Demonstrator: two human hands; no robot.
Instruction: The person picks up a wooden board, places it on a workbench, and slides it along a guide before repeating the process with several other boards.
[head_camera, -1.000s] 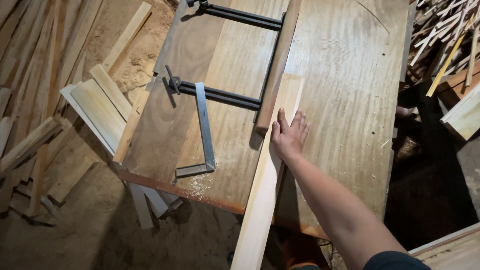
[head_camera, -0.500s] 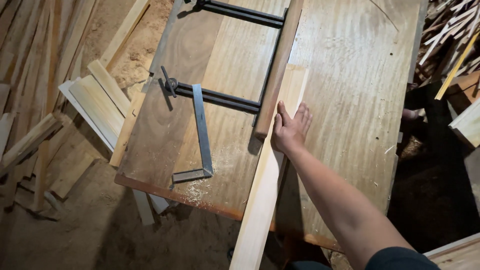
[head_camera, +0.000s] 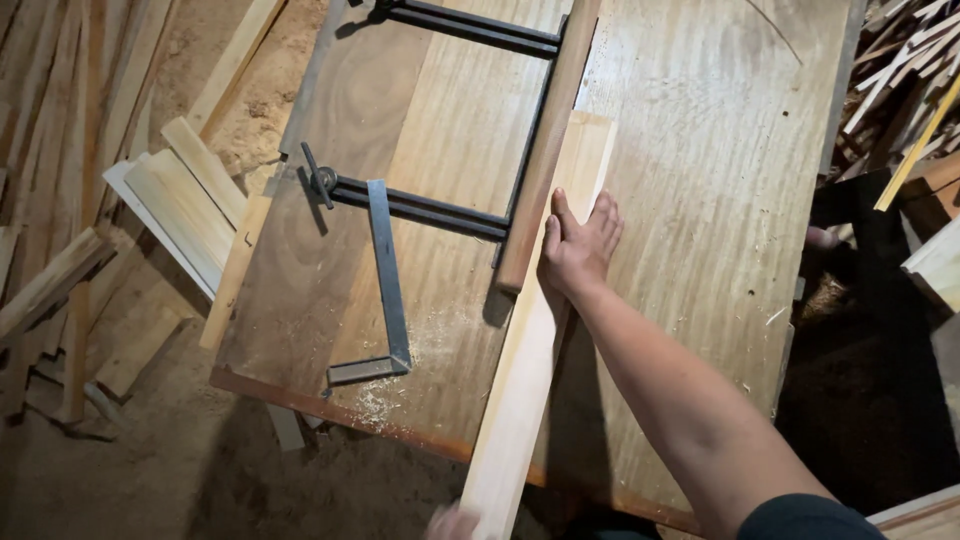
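My right hand (head_camera: 577, 248) lies flat, fingers spread, on a long pale wooden plank (head_camera: 525, 385). The plank runs from the bottom edge of the view up across the wooden workbench (head_camera: 720, 200). It lies against a darker wooden strip (head_camera: 547, 150) on its left. A blurred bit of my left hand (head_camera: 452, 522) shows at the plank's near end; its grip is not visible. Two black bar clamps (head_camera: 420, 207) cross the bench left of the strip. A metal try square (head_camera: 386, 285) rests over the nearer clamp.
Sawdust (head_camera: 420, 345) lies by the square. Loose boards and offcuts (head_camera: 180, 200) are piled on the dirt floor at the left. A heap of thin wood scraps (head_camera: 905, 80) fills the upper right. A dark gap lies right of the bench.
The pale plank has slid farther up the bench under my right hand. My left hand has come into view at the plank's near end.
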